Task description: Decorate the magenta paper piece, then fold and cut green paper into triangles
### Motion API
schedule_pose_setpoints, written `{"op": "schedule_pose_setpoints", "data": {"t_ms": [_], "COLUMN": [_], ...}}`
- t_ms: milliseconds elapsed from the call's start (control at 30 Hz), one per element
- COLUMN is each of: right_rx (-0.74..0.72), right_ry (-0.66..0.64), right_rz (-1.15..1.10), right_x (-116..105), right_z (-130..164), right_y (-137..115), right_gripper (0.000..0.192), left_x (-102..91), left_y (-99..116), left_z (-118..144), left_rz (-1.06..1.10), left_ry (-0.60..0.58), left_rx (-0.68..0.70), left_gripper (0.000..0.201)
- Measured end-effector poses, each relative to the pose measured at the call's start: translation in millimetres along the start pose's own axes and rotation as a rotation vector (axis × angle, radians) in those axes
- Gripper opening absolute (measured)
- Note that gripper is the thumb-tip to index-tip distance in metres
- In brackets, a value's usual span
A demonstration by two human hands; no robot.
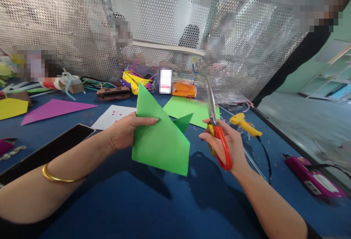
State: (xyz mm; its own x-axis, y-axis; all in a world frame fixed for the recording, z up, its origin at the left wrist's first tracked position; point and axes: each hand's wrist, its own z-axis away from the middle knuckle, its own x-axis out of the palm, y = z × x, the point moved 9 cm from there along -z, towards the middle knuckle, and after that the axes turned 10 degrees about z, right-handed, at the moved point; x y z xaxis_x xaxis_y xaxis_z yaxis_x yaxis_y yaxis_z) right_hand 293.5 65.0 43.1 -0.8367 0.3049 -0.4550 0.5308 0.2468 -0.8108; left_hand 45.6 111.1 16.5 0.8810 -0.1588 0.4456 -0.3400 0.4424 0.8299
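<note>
Nearest to me, both forearms reach out over the dark blue worktop (131,202), a gold bangle (59,176) on the left wrist. My left hand (124,131) holds a folded sheet of bright green paper (161,140) up off the worktop, its fingers (145,121) clamped flat on the sheet's left edge with the thumb hidden behind. My right hand (229,142) is closed through the red and yellow handles of a pair of steel scissors (216,127), whose blades point upward and look shut, just right of the paper and not touching it. I judge the paper light, thin and fairly limp: it will flop and crease if pinched far from where the blades bite, so a hold near a folded edge, where the layers stiffen it, seems best, and the small flap on its right side could bend easily. Behind it lie a flat green sheet (192,109), a white sheet with pink dots (112,116), a purple paper triangle (53,109) and a yellow paper piece (12,107). A dark phone (49,149) lies under my left arm; a yellow glue gun (245,124) with its black cord sits right of the scissors, near enough to snag, and a magenta device (315,177) lies by the worktop's edge. A perforated metal screen (68,23) backs the worktop.
</note>
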Motion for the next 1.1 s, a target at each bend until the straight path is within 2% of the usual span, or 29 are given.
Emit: {"op": "schedule_pose_setpoints", "data": {"t_ms": [67, 200, 433, 533, 667, 767, 933, 1000, 1100], "right_rx": [-0.002, -0.008, 0.000, 0.031, -0.015, 0.002, 0.104, 0.150, 0.208], "right_ry": [0.019, -0.059, -0.152, -0.115, 0.020, 0.085, 0.108, 0.129, 0.173], "right_rz": [-0.069, -0.154, -0.181, -0.153, -0.115, -0.097, -0.048, -0.014, 0.015], "right_x": [-1, 10, 27, 26, 10, -3, -14, -17, -22], "right_z": [1, 8, 17, 17, 14, 9, -1, -4, -7], "right_y": [-3, -9, -14, -11, -16, -15, -2, 6, 18], "right_gripper": [0.051, 0.058, 0.039, 0.032, 0.026, 0.028, 0.035, 0.035, 0.037], "left_x": [8.4, 17.7, 24.0, 25.3, 23.1, 19.4, 4.6, -8.2, -29.7], "left_y": [-9, -24, -33, -38, -41, -35, -22, -15, 2], "left_z": [5, 8, 6, 8, 8, 4, -6, -11, -21], "left_rz": [0.025, 0.072, 0.120, 0.103, 0.096, 0.110, 0.132, 0.197, 0.287], "left_ry": [-0.036, -0.053, -0.070, -0.066, -0.054, -0.036, 0.022, 0.094, 0.229], "left_rx": [-0.054, -0.111, -0.101, -0.144, -0.161, -0.117, -0.111, -0.114, -0.026], "left_gripper": [0.020, 0.018, 0.018, 0.017, 0.016, 0.016, 0.016, 0.016, 0.019]}}
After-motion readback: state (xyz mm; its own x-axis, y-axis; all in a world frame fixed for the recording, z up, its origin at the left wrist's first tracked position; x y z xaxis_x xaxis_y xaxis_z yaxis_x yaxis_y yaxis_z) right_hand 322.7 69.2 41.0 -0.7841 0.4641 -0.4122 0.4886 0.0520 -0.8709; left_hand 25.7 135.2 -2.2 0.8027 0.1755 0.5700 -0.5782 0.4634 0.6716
